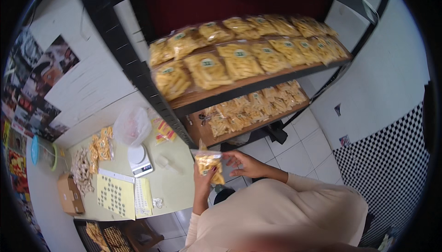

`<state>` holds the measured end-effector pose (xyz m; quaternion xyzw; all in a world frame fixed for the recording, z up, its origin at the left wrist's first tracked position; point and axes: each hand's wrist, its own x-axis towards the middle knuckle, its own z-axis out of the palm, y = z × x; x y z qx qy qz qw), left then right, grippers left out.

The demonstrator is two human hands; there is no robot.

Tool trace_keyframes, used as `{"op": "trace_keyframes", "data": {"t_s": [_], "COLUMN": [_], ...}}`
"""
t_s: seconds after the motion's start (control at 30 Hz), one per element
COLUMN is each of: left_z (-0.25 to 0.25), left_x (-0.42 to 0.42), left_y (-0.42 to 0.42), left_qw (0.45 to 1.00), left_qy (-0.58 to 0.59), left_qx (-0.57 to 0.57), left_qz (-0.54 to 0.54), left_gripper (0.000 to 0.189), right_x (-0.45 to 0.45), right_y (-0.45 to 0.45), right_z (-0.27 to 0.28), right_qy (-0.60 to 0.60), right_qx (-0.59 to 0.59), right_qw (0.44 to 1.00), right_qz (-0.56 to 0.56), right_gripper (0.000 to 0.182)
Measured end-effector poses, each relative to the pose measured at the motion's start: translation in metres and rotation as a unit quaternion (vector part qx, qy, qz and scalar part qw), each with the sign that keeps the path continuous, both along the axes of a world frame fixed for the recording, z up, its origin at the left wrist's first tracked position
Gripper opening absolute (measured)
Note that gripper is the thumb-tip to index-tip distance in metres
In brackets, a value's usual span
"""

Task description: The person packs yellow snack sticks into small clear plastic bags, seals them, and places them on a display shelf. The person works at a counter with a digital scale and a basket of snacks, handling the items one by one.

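Note:
My left hand point(204, 179) grips a clear plastic bag of yellow stick-shaped snacks point(209, 164), held upright in front of my body, with the thumb across its front. Just right of the bag's top edge is my right hand point(243, 164), its fingers spread and near the bag; whether a fingertip touches it I cannot tell. Past my hands stands a dark metal rack whose upper wooden shelf point(221, 93) bears two rows of similar labelled bags point(240, 62). More filled bags point(255, 103) lie on the lower shelf.
At left, a pale table point(172, 190) holds a digital kitchen scale point(140, 162), a white plastic bag point(133, 126), sticker sheets point(115, 195), a clear scoop point(167, 164) and snack bags point(103, 145). A cardboard box point(70, 195) sits at its edge; a black crate point(95, 234) is below. The rack's post point(138, 69) rises beside the table.

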<state>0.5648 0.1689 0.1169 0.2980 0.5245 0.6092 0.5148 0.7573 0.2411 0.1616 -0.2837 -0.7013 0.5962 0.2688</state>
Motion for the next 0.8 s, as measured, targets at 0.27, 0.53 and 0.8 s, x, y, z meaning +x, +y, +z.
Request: {"op": "trace_keyframes", "data": {"t_s": [0.27,0.53,0.8], "left_z": [0.046,0.092,0.118], "left_x": [0.11,0.18,0.22], "left_y": [0.06,0.096,0.131], "left_qw": [0.971,0.982,0.984], "left_qy": [-0.142,-0.142,-0.097], "left_qx": [0.148,0.062,0.096], "left_qz": [-0.123,-0.11,-0.114], "left_gripper": [0.074,0.052,0.039], "right_x": [0.075,0.215,0.371], "right_y": [0.031,0.089,0.253], "right_z": [0.058,0.135,0.233], "right_qy": [0.023,0.139,0.112], "right_qx": [0.018,0.081,0.256], "right_qw": [0.999,0.965,0.834], "right_qz": [-0.03,-0.206,-0.475], "right_gripper": [0.051,0.051,0.054]}}
